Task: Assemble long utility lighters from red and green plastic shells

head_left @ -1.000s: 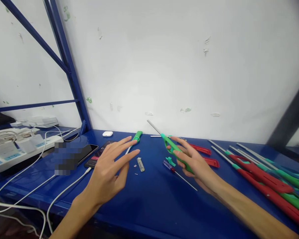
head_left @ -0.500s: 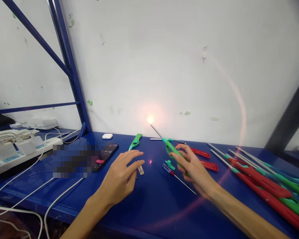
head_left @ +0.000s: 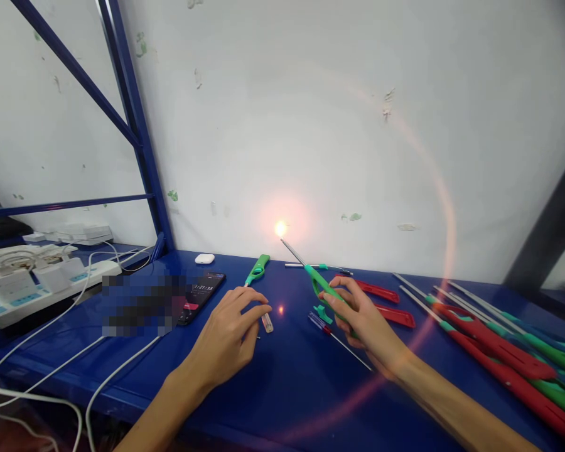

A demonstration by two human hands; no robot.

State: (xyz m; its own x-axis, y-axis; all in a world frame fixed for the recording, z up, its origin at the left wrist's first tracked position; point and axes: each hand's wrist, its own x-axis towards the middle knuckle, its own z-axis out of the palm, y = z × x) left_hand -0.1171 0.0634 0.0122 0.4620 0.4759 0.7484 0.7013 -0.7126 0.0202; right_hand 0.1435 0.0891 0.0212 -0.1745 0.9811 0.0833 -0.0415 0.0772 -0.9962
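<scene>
In my right hand (head_left: 358, 311) is a green long-necked gas lighter (head_left: 329, 290), fingers wrapped round its handle. Its metal tube points up and left, and a bright flame (head_left: 280, 228) burns at the tip. My left hand (head_left: 230, 329) is open, fingers loosely bent and apart, over the table at the left. Just beyond its fingertips is a small clear tank (head_left: 267, 322), partly covered by the hand. Behind that hand a second green lighter (head_left: 258, 270) lies on the table. A screwdriver (head_left: 339, 339) and a small green plastic piece (head_left: 322, 314) lie beside my right hand.
Red half shells (head_left: 395, 316) lie behind my right hand. Several red, green and blue lighters (head_left: 494, 342) are piled at the right. To the left are a phone (head_left: 202, 298), a white earphone case (head_left: 204, 258), a power strip (head_left: 89, 276) and loose white cables. A wall stands behind.
The lighter's tip and flame have shifted slightly left and down, still lit. My left hand has barely moved. The whole view has shifted a little.
</scene>
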